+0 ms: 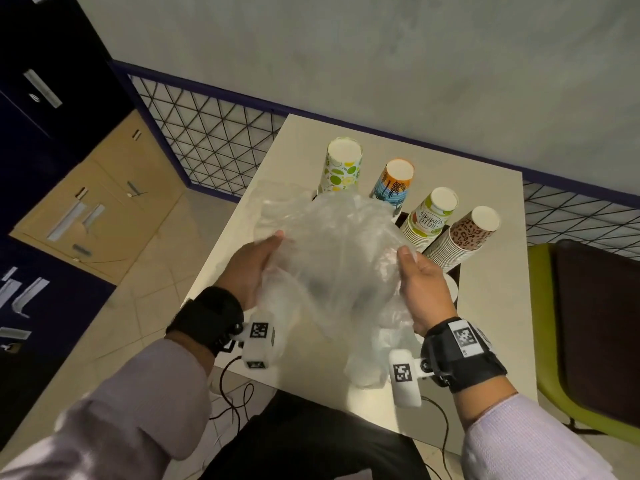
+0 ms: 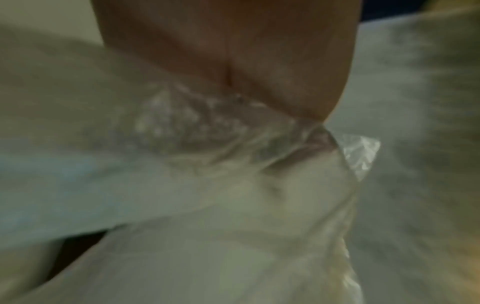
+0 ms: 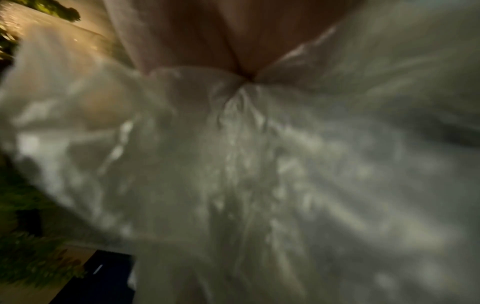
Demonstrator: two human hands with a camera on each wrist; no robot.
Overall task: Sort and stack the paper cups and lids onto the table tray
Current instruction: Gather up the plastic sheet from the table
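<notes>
Both hands — left hand, right hand — grasp a crumpled clear plastic bag above the table; wrist views show only blurred plastic. Beyond the bag, head view only: four upturned cup stacks.

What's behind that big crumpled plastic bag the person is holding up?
Behind the plastic bag, four stacks of upside-down paper cups stand on the white table. The stacks' lower parts and the dark tray beneath are mostly covered. Both hands grip the bag.
</notes>
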